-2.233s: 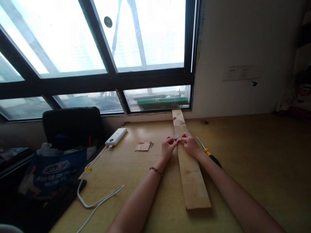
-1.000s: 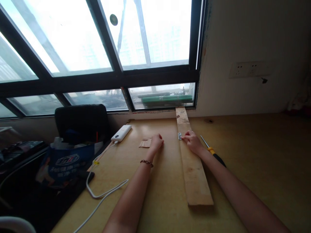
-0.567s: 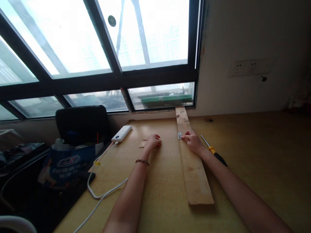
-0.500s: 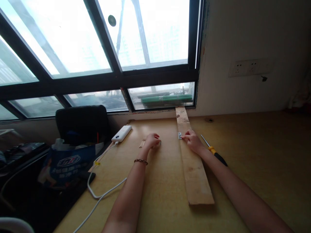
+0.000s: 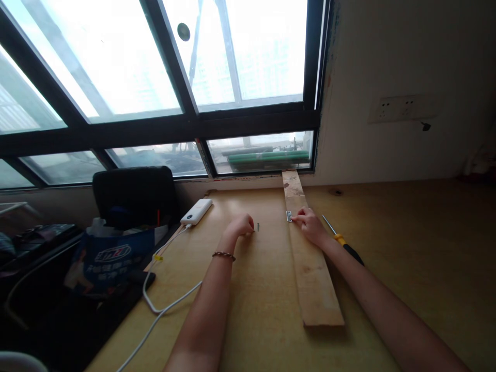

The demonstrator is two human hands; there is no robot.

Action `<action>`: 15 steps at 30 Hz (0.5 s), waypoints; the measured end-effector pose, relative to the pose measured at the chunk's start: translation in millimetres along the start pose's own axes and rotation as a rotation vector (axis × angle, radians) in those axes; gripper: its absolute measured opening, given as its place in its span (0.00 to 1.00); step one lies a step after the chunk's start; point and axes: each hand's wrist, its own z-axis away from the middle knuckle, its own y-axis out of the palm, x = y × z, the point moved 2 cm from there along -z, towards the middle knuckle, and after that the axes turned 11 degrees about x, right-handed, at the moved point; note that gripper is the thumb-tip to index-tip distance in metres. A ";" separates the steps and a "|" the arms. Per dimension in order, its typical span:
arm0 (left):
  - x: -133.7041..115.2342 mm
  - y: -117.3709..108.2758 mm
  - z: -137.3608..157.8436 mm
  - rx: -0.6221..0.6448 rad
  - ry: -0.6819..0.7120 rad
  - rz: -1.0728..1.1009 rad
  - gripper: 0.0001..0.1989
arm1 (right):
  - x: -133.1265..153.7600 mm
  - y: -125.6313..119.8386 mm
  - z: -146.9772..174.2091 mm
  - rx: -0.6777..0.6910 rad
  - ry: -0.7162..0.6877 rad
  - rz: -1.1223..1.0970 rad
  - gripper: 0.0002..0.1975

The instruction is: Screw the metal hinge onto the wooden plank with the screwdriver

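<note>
A long wooden plank [image 5: 312, 279] lies on the wooden table [image 5: 406, 248], running from the window sill toward me. A small metal hinge [image 5: 289, 216] sits on the plank's left edge, and my right hand [image 5: 310, 226] pinches it with its fingertips. My left hand [image 5: 239, 226] rests curled on the table left of the plank. A tiny screw [image 5: 258, 227] shows at its fingertips. The hand hides the small cardboard packet that lay there.
A yellow-and-black screwdriver [image 5: 343, 244] lies just right of my right hand. A white power bank [image 5: 196, 211] with a white cable [image 5: 166, 305] lies at the left. A blue bag [image 5: 112, 256] and a black chair back [image 5: 134, 194] stand off the table's left edge.
My left hand left the hinge, moved left to the cardboard packet and curled over it; a tiny screw now shows at its fingertips. My right hand stays on the hinge.
</note>
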 end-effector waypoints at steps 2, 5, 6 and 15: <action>-0.1 0.5 -0.9 0.000 0.031 -0.014 0.08 | -0.7 0.6 -0.1 0.006 0.004 0.001 0.13; -2.4 1.0 -0.8 0.037 0.085 -0.049 0.08 | -1.5 0.9 0.0 0.004 0.013 -0.003 0.13; -3.3 1.4 -0.6 0.053 0.091 -0.055 0.08 | -1.5 0.7 0.1 0.003 0.013 -0.004 0.13; -1.8 -8.1 2.3 -0.084 0.027 -0.018 0.09 | 0.0 -0.7 0.3 0.004 0.013 -0.008 0.13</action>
